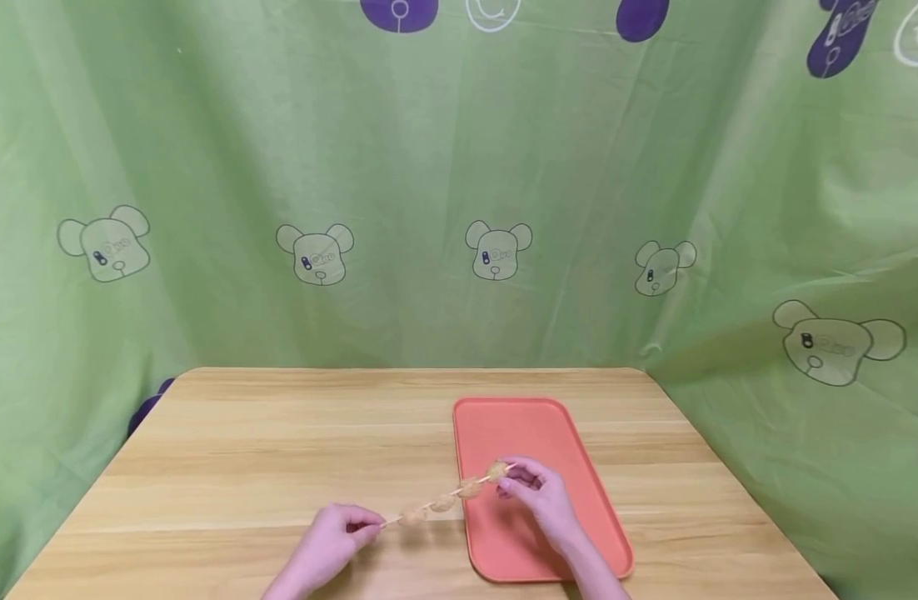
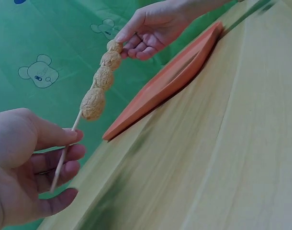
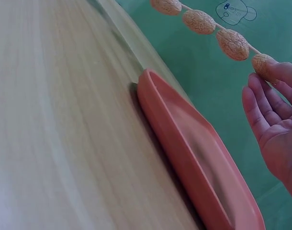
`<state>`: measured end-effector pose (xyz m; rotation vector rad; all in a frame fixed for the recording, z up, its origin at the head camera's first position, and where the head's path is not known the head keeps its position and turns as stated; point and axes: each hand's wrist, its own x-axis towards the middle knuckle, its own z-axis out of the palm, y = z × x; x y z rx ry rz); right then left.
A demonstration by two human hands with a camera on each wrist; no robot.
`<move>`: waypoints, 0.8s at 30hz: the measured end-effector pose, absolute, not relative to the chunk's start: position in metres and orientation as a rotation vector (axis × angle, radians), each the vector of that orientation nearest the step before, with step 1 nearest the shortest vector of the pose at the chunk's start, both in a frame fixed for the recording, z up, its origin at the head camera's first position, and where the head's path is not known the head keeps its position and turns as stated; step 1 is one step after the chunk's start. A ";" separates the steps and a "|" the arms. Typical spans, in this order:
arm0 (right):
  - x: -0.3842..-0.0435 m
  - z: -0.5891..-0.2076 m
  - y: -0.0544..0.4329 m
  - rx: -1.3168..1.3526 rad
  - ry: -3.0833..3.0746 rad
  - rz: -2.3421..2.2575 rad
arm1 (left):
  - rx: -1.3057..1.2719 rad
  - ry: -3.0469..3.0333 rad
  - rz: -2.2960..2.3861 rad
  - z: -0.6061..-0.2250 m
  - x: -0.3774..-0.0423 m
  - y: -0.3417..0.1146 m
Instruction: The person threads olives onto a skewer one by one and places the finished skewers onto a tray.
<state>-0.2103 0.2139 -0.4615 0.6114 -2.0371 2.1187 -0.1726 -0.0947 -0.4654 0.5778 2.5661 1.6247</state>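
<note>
A thin wooden skewer (image 1: 446, 502) threaded with several tan, wrinkled balls is held up between both hands, slanting from lower left to upper right. The left hand (image 1: 331, 537) pinches its bare end between thumb and fingers; in the left wrist view the stick (image 2: 64, 151) runs past the fingertips. At the other end, the right hand (image 1: 540, 500) grips the last ball (image 3: 262, 64) with thumb and fingers, over a coral tray (image 1: 511, 425). Gaps of bare stick show between the balls (image 3: 233, 44) in the right wrist view.
The tray's raised rim (image 3: 172, 143) runs all the way round it, on the right half of a light wood table (image 1: 279, 450). Behind and beside the table hangs a green curtain (image 1: 414, 308) printed with bear heads.
</note>
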 end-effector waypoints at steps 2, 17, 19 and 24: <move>-0.211 -0.461 0.216 0.622 -2.027 2.127 | 0.605 2.523 1.623 -0.466 -0.173 -0.093; -0.214 -0.461 0.232 0.571 -2.021 2.111 | 0.655 2.179 1.674 -0.472 -0.167 -0.061; -0.214 -0.460 0.233 0.550 -2.024 2.112 | 0.668 2.153 1.672 -0.472 -0.167 -0.057; -0.215 -0.458 0.233 0.394 -2.028 2.128 | 0.654 2.075 1.688 -0.475 -0.166 -0.046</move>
